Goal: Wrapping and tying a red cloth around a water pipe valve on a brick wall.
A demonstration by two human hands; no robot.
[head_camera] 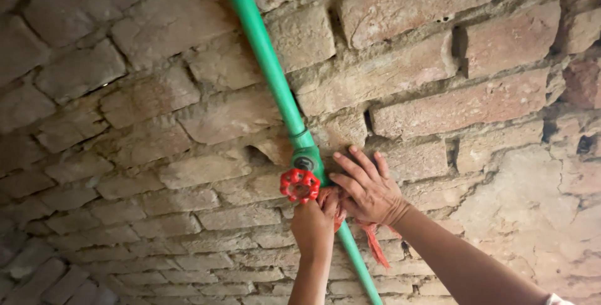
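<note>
Head view shows a green pipe [269, 61] running down a brick wall [138, 129], with a red valve [300, 185] on it. Left hand [313, 223] is closed on a red rag [374, 242] just under the valve. Right hand [369, 189] lies open, pressing the pipe. It looks like the rag is being wrapped; next it needs pulling tight.

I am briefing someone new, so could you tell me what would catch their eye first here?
A bright green pipe runs diagonally down the rough brick wall. At its valve sits a red handwheel, lower centre. Just below it, the left hand and right hand work at the pipe around a red cloth strip.
</note>
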